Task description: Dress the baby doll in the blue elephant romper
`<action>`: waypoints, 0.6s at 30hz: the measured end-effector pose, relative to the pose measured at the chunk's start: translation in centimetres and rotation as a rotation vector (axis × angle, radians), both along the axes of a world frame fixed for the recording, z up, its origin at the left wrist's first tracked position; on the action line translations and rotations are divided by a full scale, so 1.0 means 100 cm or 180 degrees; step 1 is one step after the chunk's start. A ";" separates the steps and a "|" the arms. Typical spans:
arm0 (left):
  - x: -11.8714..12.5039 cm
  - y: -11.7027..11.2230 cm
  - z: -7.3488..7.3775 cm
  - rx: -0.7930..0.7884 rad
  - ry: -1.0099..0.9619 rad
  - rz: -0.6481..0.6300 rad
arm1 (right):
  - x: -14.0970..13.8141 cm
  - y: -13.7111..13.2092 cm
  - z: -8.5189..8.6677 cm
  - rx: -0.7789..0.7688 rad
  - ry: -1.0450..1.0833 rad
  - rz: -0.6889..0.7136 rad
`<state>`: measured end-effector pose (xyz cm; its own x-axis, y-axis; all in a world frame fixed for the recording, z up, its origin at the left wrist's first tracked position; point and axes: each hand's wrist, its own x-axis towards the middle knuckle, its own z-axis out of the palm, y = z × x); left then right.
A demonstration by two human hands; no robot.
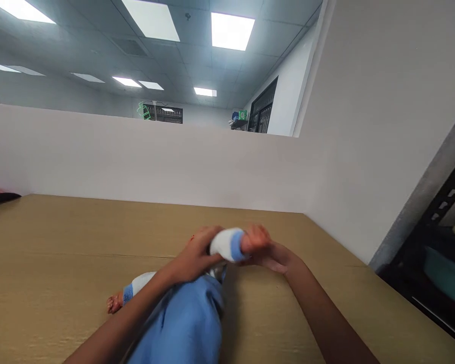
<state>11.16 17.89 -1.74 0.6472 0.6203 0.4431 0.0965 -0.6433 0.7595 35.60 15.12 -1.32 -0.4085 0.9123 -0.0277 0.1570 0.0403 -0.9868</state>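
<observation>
A baby doll (187, 318) in blue trousers and a white top with blue cuffs lies on the cardboard-coloured surface. My left hand (197, 255) closes round the white sleeve (222, 245) of one raised doll arm, thumb on the near side. At the cuff of that arm is my right hand (275, 258), its fingers behind and around the doll's small hand (255, 239), which is blurred. The doll's other hand (115, 302) sticks out to the left, past my left forearm. My hands and arms hide most of its upper body and its head.
The tan tabletop (79, 227) ends at a low white partition (136, 162). A white wall (364, 126) rises on the right, with a black slotted rack (440, 217) beside it. Something dark and red (0, 196) sits at the far left edge.
</observation>
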 end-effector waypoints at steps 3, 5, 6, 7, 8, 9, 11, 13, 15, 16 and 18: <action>-0.013 0.015 0.002 -0.0735 -0.0759 0.0338 | -0.023 -0.005 0.005 0.0111 0.0317 0.0097; -0.019 0.024 0.002 -0.1076 -0.1094 0.0456 | -0.046 -0.013 0.006 0.0395 0.0144 0.0054; -0.022 0.028 0.001 -0.1250 -0.1220 0.0491 | -0.058 -0.018 0.004 0.0566 -0.0005 0.0057; -0.024 0.032 -0.001 -0.1406 -0.1334 0.0510 | -0.070 -0.024 0.002 0.0668 -0.0190 0.0049; -0.026 0.035 -0.002 -0.1524 -0.1446 0.0508 | -0.081 -0.029 -0.001 0.0778 -0.0434 0.0003; -0.028 0.039 -0.004 -0.1608 -0.1539 0.0474 | -0.090 -0.033 -0.004 0.0912 -0.0631 -0.0094; -0.033 0.044 -0.006 -0.1748 -0.1626 0.0318 | -0.102 -0.037 -0.009 0.1016 -0.0676 -0.0183; -0.036 0.047 -0.007 -0.1884 -0.1652 0.0105 | -0.104 -0.034 -0.011 0.0872 -0.0146 -0.0182; -0.036 0.047 -0.007 -0.2071 -0.1646 -0.0068 | -0.102 -0.026 -0.013 0.0732 0.0505 -0.0274; -0.035 0.047 -0.007 -0.2161 -0.1668 -0.0110 | -0.101 -0.022 -0.015 0.0769 0.0712 -0.0376; -0.031 0.044 -0.007 -0.2336 -0.1770 -0.0143 | -0.101 -0.015 -0.020 0.1044 0.0772 -0.0556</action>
<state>8.02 22.31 -2.39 0.4894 0.8481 0.2029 -0.4179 0.0239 0.9082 25.46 13.57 -3.33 -0.2064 0.9128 0.3525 -0.0451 0.3510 -0.9353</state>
